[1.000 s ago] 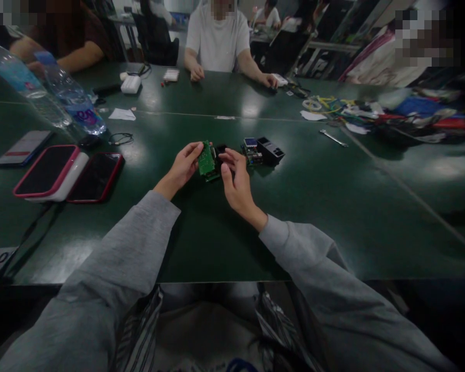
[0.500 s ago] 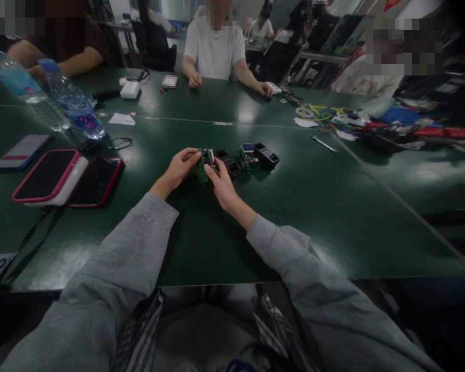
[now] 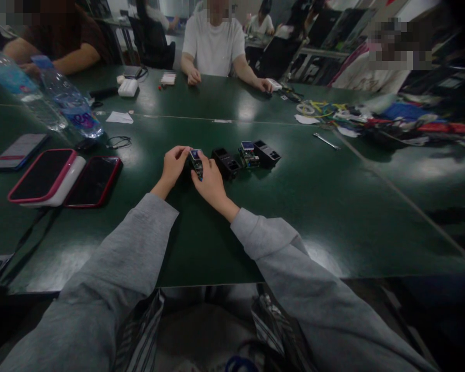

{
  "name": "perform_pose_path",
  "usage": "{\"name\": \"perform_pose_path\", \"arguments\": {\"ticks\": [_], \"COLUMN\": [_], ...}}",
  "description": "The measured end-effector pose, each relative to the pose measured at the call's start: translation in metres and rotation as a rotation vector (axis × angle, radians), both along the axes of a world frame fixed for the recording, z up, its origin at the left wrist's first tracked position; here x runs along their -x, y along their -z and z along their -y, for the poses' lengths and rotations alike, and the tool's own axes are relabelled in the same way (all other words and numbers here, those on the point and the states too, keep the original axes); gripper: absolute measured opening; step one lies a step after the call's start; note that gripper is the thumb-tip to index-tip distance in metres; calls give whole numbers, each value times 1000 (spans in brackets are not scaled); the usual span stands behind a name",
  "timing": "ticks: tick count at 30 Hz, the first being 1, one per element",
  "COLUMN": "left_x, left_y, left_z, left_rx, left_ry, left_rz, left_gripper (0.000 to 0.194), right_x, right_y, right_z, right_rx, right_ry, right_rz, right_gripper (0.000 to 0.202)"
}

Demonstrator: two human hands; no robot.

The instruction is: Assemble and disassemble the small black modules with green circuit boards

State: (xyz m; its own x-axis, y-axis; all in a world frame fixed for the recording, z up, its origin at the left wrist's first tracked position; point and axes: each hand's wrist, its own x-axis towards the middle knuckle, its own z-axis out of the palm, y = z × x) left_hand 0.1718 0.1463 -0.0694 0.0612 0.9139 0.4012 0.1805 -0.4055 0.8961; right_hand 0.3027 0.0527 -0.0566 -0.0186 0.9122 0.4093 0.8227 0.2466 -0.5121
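Observation:
A small circuit board (image 3: 196,164) with a little screen sits between my two hands at the middle of the green table (image 3: 263,222). My left hand (image 3: 175,164) pinches its upper left edge. From the right, my right hand (image 3: 210,182) closes round it, with a finger over the top by the screen. Just right of my right hand lies a black plastic case (image 3: 225,162). Beyond that stands a second circuit board (image 3: 248,155) with a screen, against another black case (image 3: 267,153). My fingers hide part of the held board.
Phones (image 3: 93,181) and two water bottles (image 3: 72,101) are on the left. A wrench (image 3: 326,141) lies right of the cases, before a heap of cables (image 3: 387,121). A person in a white shirt (image 3: 216,44) sits opposite, hands on the table.
The circuit board has turned from green underside showing to screen side up, lower at the table. My right hand has moved left and over it, uncovering the black case.

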Motion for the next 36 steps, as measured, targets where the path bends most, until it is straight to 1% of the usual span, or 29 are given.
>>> {"name": "perform_pose_path", "arguments": {"ticks": [4, 9, 12, 15, 17, 19, 22, 25, 28, 30, 32, 34, 36], "left_x": [1, 3, 3, 1, 1, 0, -1, -1, 1, 3, 3, 3, 4], "left_y": [0, -5, -8, -10, -10, -9, -5, -3, -1, 0, 0, 0, 1], "left_z": [-1, 0, 3, 5, 5, 4, 1, -2, -3, -3, -2, -2, -3], "left_rx": [15, 71, 63, 58, 56, 46, 35, 47, 52, 54, 61, 64, 58], "left_ry": [-11, -8, 12, 44, 58, 68, 71, 83, 93, 89, 90, 94, 99], "left_rz": [4, 66, 59, 52, 48, 45, 33, 14, -8, -19, -20, -13, -8], "left_gripper": [24, 29, 29, 25, 23, 21, 20, 18, 18, 18, 17, 18, 18], "right_x": [1, 2, 1, 1, 2, 2, -4, -25, -64, -96, -128, -152, -166], "right_y": [1, 2, 4, 5, 2, -3, -13, -21, -22, -19, -15, -9, -3], "right_z": [2, 4, 3, 6, 13, 23, 41, 49, 42, 33, 25, 19, 15], "right_rx": [10, -35, -47, -35, -21, -34, -130, -254, -320, -313, -287, -260, -226], "right_ry": [-36, -111, -153, -194, -169, -114, -106, -101, 35, 149, 219, 223, 186], "right_rz": [50, 47, 27, 31, 67, 120, 181, 197, 201, 205, 213, 225, 233], "right_gripper": [61, 64, 66, 68, 66, 62, 52, 44, 40, 40, 41, 42, 42]}}
